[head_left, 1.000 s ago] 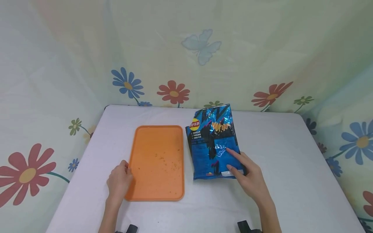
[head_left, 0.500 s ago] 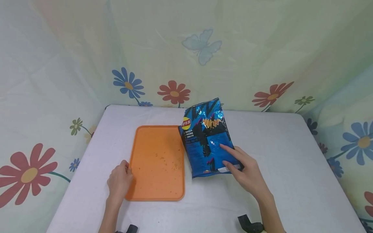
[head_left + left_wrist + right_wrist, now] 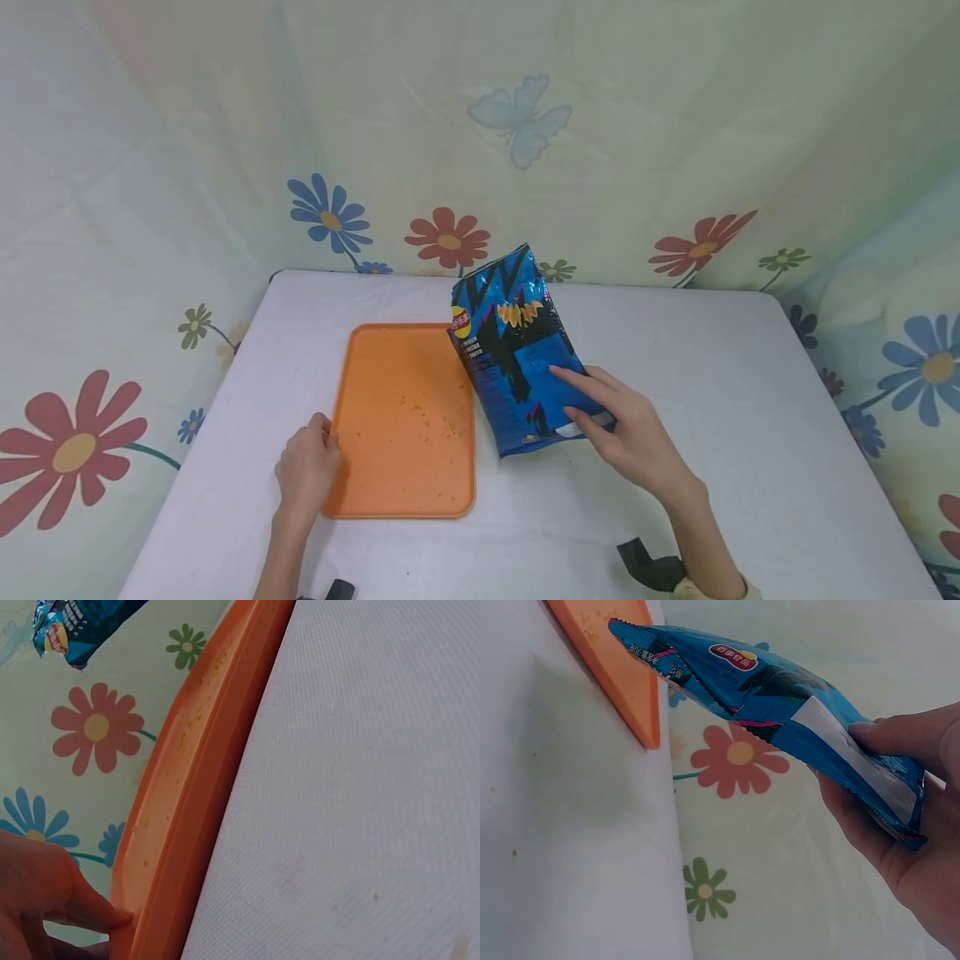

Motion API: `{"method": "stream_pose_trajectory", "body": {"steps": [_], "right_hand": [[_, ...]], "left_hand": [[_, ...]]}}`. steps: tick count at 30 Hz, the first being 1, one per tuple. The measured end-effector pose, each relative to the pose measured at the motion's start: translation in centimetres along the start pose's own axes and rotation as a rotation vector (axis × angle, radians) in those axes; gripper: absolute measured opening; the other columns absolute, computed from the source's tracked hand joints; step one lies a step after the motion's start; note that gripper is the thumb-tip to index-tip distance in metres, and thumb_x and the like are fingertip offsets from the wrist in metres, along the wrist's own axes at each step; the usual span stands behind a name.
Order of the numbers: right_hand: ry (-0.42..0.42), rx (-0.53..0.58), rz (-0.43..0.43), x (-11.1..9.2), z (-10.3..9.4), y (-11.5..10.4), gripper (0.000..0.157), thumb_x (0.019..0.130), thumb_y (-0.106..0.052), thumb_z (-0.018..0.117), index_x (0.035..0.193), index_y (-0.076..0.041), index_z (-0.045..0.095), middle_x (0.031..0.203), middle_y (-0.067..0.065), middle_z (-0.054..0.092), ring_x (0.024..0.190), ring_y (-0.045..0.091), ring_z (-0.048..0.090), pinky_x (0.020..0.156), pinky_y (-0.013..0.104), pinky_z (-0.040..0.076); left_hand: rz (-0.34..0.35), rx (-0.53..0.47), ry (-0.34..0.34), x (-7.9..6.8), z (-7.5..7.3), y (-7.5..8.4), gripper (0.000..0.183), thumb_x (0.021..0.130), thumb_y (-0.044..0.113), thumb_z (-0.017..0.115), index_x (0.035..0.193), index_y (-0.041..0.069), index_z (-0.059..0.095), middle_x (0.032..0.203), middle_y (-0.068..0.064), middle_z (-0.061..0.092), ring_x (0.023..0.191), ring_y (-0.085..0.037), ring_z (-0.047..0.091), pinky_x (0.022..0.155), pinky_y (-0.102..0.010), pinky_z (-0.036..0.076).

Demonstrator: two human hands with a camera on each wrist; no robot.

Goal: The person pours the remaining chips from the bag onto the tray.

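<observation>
A blue and black chip bag (image 3: 517, 367) with a picture of wavy chips is held by its lower right corner in my right hand (image 3: 630, 429). In the right wrist view the thumb (image 3: 900, 735) lies on the bag's face and the other fingers pass underneath, with the bag above the table. Its top end leans left, overlapping the right edge of the orange tray (image 3: 397, 467) in the head view. My left hand (image 3: 306, 467) grips the tray's left rim with curled fingers. The left wrist view shows its fingertips at the rim. Small crumbs (image 3: 450, 429) are scattered in the tray.
A white cloth (image 3: 735, 433) covers the table under the tray. Floral curtains (image 3: 675, 125) hang behind and at both sides. Black straps (image 3: 652, 567) show near the wrists. A few specks (image 3: 514, 853) lie on the cloth.
My right hand has swung the chip bag leftward and tilted its top toward the tray, so it now overlaps the tray's right edge. My left hand and the tray stay in place.
</observation>
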State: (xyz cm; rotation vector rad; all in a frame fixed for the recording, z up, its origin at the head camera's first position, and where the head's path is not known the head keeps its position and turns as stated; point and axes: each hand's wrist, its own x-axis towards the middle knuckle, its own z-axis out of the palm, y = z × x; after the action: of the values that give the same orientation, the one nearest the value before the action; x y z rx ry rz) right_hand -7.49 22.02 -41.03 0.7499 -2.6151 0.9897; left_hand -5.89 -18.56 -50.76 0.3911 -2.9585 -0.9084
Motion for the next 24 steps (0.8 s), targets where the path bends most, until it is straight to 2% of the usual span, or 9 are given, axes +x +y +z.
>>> {"method": "stream_pose_trajectory", "body": {"steps": [5, 14, 20, 24], "right_hand": [[-0.03, -0.013, -0.039, 0.6, 0.0, -0.6, 0.064, 0.083, 0.006, 0.079, 0.141, -0.015, 0.062, 0.125, 0.007, 0.07, 0.105, 0.023, 0.07, 0.079, 0.033, 0.061], [-0.087, -0.016, -0.097, 1.2, 0.2, -1.5, 0.062, 0.083, 0.007, 0.079, 0.139, -0.014, 0.063, 0.123, 0.008, 0.069, 0.093, 0.016, 0.067, 0.072, 0.025, 0.059], [-0.138, -0.122, -0.171, 1.9, 0.3, -2.2, 0.059, 0.083, 0.005, 0.08, 0.138, -0.013, 0.064, 0.125, 0.01, 0.069, 0.085, 0.014, 0.069, 0.067, 0.021, 0.057], [-0.183, -0.191, -0.235, 2.5, 0.4, -2.8, 0.059, 0.082, 0.004, 0.081, 0.137, -0.012, 0.065, 0.128, 0.009, 0.068, 0.085, 0.014, 0.069, 0.065, 0.02, 0.055]], "left_hand": [[0.007, -0.001, 0.006, 0.0, 0.0, 0.0, 0.007, 0.096, 0.002, 0.061, 0.1, -0.004, 0.062, 0.072, -0.012, 0.06, 0.055, -0.02, 0.049, 0.047, -0.03, 0.036], [0.007, 0.005, 0.007, 0.0, 0.2, -0.1, 0.006, 0.096, 0.002, 0.061, 0.1, -0.003, 0.061, 0.073, -0.011, 0.06, 0.057, -0.02, 0.05, 0.048, -0.031, 0.036], [0.011, 0.007, 0.017, 0.0, 0.1, 0.0, 0.006, 0.095, 0.002, 0.062, 0.099, -0.003, 0.061, 0.073, -0.011, 0.059, 0.057, -0.02, 0.05, 0.048, -0.031, 0.036], [0.011, 0.007, 0.024, 0.0, 0.1, 0.1, 0.005, 0.095, 0.001, 0.062, 0.098, -0.003, 0.061, 0.072, -0.011, 0.059, 0.056, -0.02, 0.049, 0.048, -0.031, 0.035]]}}
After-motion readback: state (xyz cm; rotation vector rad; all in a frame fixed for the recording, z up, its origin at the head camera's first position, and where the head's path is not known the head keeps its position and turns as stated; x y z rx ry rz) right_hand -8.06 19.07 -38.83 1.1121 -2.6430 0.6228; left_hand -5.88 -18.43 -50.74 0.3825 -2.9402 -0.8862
